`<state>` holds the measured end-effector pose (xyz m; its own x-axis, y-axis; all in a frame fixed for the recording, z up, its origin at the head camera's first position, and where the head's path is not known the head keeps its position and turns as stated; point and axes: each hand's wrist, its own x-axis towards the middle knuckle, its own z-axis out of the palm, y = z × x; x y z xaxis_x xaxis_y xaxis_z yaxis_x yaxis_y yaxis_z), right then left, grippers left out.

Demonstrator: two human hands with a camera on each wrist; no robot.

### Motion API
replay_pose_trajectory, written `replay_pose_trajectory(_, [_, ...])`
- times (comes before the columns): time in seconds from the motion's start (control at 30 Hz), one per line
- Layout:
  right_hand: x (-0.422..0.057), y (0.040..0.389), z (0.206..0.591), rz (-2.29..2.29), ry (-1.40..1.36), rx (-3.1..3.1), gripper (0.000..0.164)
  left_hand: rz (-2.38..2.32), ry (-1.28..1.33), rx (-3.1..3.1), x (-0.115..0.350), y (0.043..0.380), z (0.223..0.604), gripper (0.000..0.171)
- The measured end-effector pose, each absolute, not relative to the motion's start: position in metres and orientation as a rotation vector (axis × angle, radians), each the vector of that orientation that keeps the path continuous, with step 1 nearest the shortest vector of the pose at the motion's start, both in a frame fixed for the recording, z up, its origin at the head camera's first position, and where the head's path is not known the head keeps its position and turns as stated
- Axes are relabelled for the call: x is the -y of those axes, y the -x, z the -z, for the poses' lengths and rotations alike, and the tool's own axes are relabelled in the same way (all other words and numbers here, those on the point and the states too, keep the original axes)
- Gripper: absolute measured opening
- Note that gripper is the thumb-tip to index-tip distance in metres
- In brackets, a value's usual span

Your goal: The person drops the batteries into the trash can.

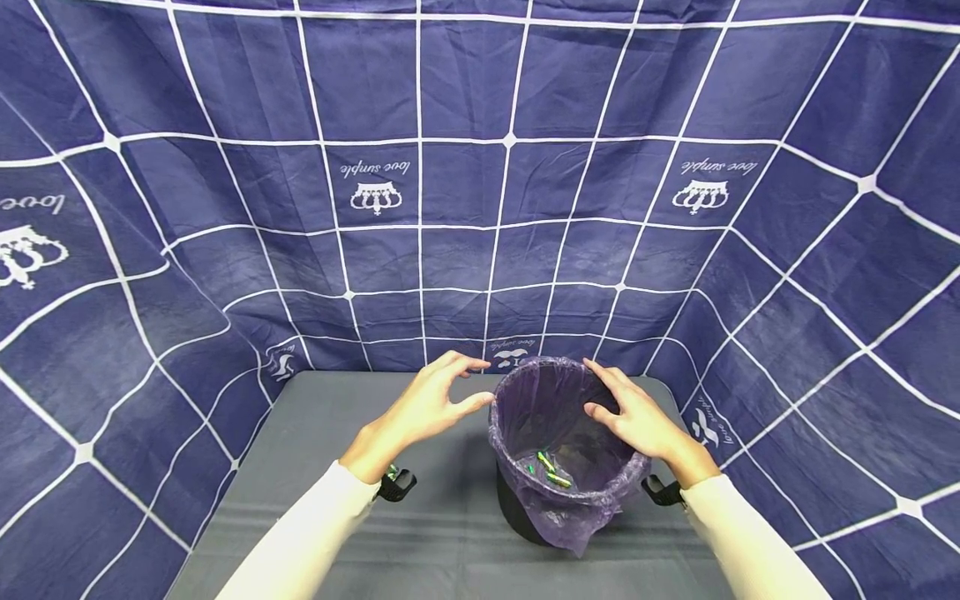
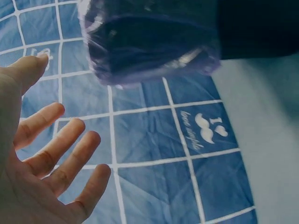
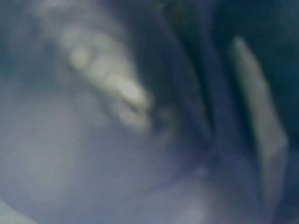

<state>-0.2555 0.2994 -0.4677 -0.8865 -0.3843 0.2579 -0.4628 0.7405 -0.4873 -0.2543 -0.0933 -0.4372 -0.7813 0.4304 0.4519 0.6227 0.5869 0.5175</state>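
A dark bin (image 1: 517,510) stands on the grey table, lined with a thin purple plastic bag (image 1: 558,518) folded over its rim. Inside at the bottom lie a few small shiny green and yellow pieces (image 1: 557,480). My left hand (image 1: 429,406) hovers left of the bin, thumb tip close to the rim, fingers spread and holding nothing. The left wrist view confirms the spread fingers, apart from the bag. Over the right side of the rim is my right hand (image 1: 639,419), thumb and forefinger apart; its other fingers are hidden. Blurred purple film (image 3: 117,177) fills the right wrist view.
The grey table top (image 1: 337,500) extends left of the bin. Blue cloth with white grid lines (image 1: 465,183) hangs behind and on both sides. Black straps (image 1: 397,486) sit at both wrists.
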Motion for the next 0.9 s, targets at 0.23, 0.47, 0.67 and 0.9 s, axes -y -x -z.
replay_pose_trajectory(0.23, [-0.299, 0.256, 0.467, -0.843, -0.676, 2.806, 0.076, 0.993, 0.786, 2.571, 0.119, 0.255, 0.464, 0.047])
replay_pose_trajectory(0.47, [-0.299, 0.256, 0.468, -0.846, -0.664, 2.821, 0.077, 1.015, 0.722, 2.594, 0.145, 0.255, 0.495, 0.041])
replay_pose_trajectory(0.67, [-0.299, 0.257, 0.466, -0.839, -0.676, 2.808, 0.077, 1.022, 0.621, 2.663, 0.166, 0.253, 0.520, 0.038])
replay_pose_trajectory(0.9, [-0.298, 0.256, 0.466, -0.833, -0.683, 2.796, 0.076, 1.008, 0.528, 2.733, 0.188, 0.247, 0.550, 0.035])
